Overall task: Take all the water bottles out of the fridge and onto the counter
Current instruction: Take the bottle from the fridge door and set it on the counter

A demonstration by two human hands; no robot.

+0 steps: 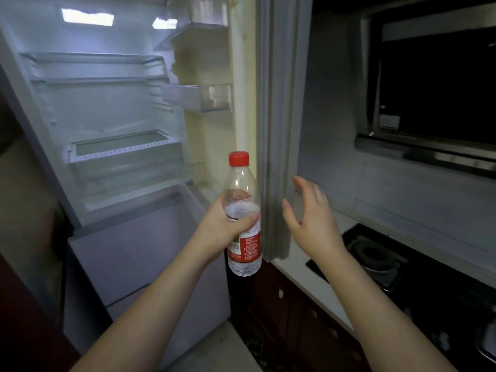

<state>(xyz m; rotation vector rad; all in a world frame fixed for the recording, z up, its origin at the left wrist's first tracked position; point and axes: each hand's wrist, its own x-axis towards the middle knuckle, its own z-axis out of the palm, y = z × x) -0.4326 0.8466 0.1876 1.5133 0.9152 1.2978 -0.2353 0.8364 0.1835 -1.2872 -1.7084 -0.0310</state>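
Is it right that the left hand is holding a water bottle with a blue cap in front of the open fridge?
Not quite. The cap is red, not blue, as the head view shows. The rest holds: the left hand grips the water bottle around its middle, in front of the open fridge.

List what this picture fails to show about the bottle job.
- Head view: the counter is mostly behind the fridge door and right hand.
- Bottle label print: too small, partly under the left hand.
- Lower door bin: blurred, contents unclear.
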